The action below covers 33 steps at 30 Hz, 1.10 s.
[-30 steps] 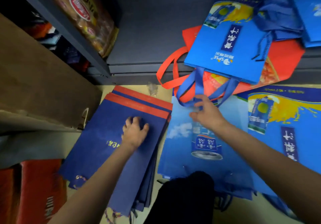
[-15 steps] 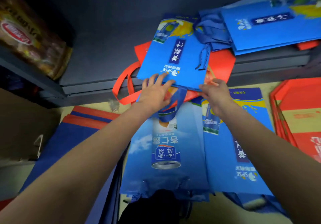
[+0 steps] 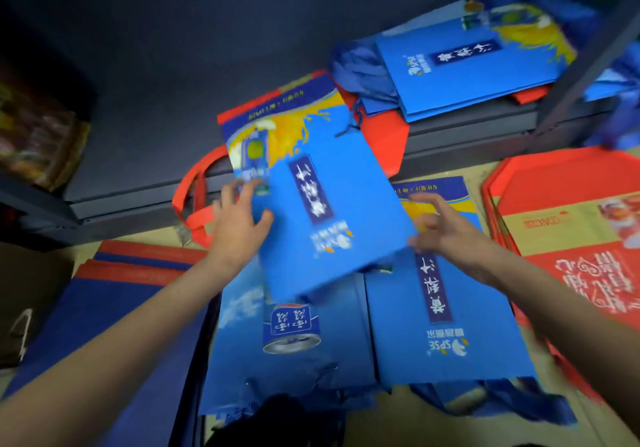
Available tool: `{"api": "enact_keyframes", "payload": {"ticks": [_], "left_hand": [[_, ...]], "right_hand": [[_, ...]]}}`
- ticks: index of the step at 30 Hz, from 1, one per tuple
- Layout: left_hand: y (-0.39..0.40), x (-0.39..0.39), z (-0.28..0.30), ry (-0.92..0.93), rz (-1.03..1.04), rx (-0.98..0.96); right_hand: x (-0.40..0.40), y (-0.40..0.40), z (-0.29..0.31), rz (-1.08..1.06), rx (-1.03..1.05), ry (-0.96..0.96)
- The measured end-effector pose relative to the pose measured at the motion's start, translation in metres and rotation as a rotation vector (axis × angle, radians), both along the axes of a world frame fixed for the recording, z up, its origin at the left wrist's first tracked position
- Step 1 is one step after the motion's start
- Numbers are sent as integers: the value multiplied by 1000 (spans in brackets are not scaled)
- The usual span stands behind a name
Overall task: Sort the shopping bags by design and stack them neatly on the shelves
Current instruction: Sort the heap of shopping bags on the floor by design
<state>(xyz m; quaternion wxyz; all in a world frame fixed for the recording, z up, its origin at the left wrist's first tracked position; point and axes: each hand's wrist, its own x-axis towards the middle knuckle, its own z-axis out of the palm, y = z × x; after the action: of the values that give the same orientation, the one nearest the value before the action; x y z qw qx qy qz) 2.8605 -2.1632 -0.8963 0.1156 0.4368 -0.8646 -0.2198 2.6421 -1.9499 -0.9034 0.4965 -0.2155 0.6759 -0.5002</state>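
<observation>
Head view: both hands are holding one blue shopping bag (image 3: 332, 218) flat, printed face up, above the floor in front of the dark shelf (image 3: 242, 169). The left hand (image 3: 239, 224) is gripping its left edge with the fingers spread over the printed face; the right hand (image 3: 446, 228) is pinching its right lower corner with curled fingers. The bag's long axis is running from the yellow-printed end, pointing up and left toward the shelf, down toward the person; it is tilted slightly clockwise. A matching blue bag (image 3: 446, 308) is lying on the floor under the right hand, beside a can-print bag (image 3: 291, 328). A red bag (image 3: 377, 141) is lying on the shelf edge.
</observation>
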Motion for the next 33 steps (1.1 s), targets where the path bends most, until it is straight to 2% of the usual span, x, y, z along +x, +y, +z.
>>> {"api": "enact_keyframes", "payload": {"ticks": [1,3,5,7,11,16,18,20,22,23,25,28,33], "left_hand": [[4,-1,-9,-22,100,150],[12,-3,-24,59,287,426],[11,-4,-48,137,402,493],[23,-16,-40,185,447,551],[37,-31,-29,154,418,427],[38,-29,-21,1,346,229],[40,-26,-13,-73,255,98],[45,-24,-6,-134,178,11],[47,-20,-5,-184,112,-75],[47,-18,-5,-191,69,-115],[46,-14,-5,-153,-43,-194],[53,-15,-9,-127,-272,-246],[83,-43,-32,-214,-521,-190]], "right_hand": [[-7,17,-5,12,60,0],[-17,39,-12,51,170,2],[-16,43,-17,66,229,9],[-11,29,-17,-16,188,29],[-1,-18,-9,-156,61,154],[-25,-26,25,-57,-121,623],[-48,-4,48,-51,-198,723],[-71,30,64,-131,-223,597],[-86,65,61,-189,-165,294],[-88,81,52,-193,-78,176],[-85,109,25,-157,163,73],[-67,128,-11,-197,380,37],[-63,98,-35,-451,266,285]]}}
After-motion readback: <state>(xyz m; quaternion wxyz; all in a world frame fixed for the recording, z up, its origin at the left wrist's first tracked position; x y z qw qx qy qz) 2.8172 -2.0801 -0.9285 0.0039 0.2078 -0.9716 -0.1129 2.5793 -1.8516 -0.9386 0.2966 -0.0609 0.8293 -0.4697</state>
